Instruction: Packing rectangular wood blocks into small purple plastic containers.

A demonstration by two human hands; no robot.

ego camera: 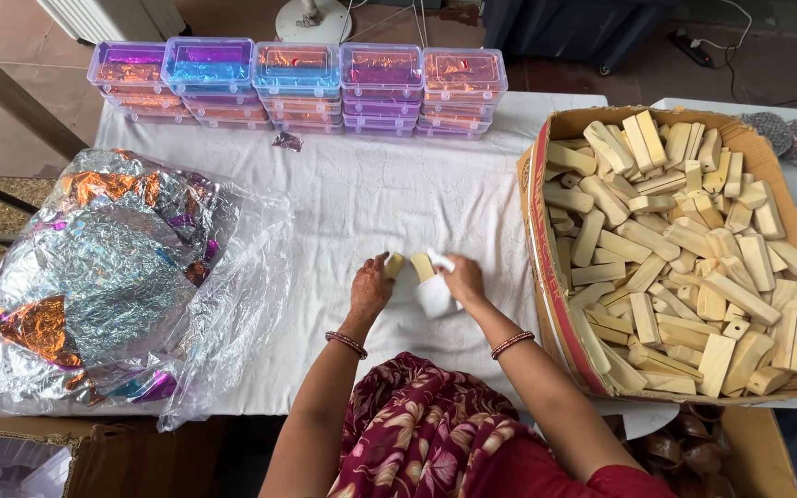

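Bench (pixel 343 198): lying under white cloth.
Boxes (pixel 297 88): standing stacked along the far edge.
Left hand (pixel 371 288): fingers pinching wooden block (pixel 395 266).
Right hand (pixel 461 277): fingers gripping white piece (pixel 435 297).

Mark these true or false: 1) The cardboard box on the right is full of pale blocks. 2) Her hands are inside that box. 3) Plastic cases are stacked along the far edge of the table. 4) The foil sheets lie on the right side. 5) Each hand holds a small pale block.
1) True: the box is heaped with blocks.
2) False: the left hand and right hand are over the white cloth.
3) True: the cases stand in a row of stacks.
4) False: the foil lies on the left.
5) True; the right hand also holds something white.
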